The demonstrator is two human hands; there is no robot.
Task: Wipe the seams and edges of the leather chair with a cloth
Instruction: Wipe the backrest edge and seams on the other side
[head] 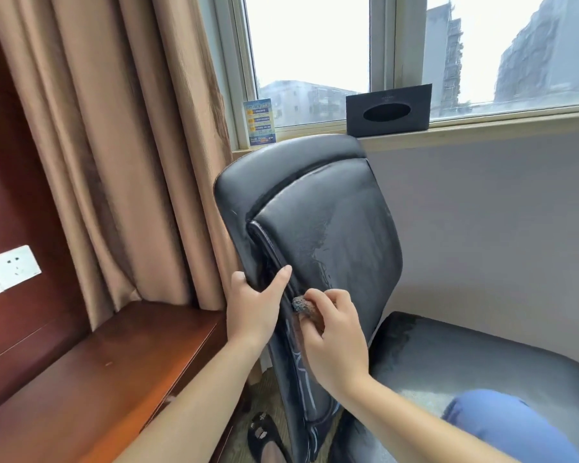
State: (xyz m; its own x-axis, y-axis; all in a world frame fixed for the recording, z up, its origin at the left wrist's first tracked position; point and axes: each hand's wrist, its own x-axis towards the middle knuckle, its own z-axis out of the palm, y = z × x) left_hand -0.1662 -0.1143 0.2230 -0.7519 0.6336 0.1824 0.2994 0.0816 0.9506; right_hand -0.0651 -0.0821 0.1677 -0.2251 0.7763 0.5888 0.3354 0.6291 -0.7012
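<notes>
1. Most of the cloth [306, 310] is hidden inside the right hand [335, 342]; only a dark wad shows at the fingertips.
2. The left hand [253, 307] hides its fingers behind the chair [331, 235] edge.
3. The card [259, 123] print is unreadable.

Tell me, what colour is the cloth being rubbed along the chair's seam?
Mottled brown and grey; the cloth shows in the head view, bunched in the right hand.

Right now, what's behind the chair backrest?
Behind the backrest: the windowsill with a black tissue box and a blue card, plus curtain. The wall directly behind is covered.
</notes>
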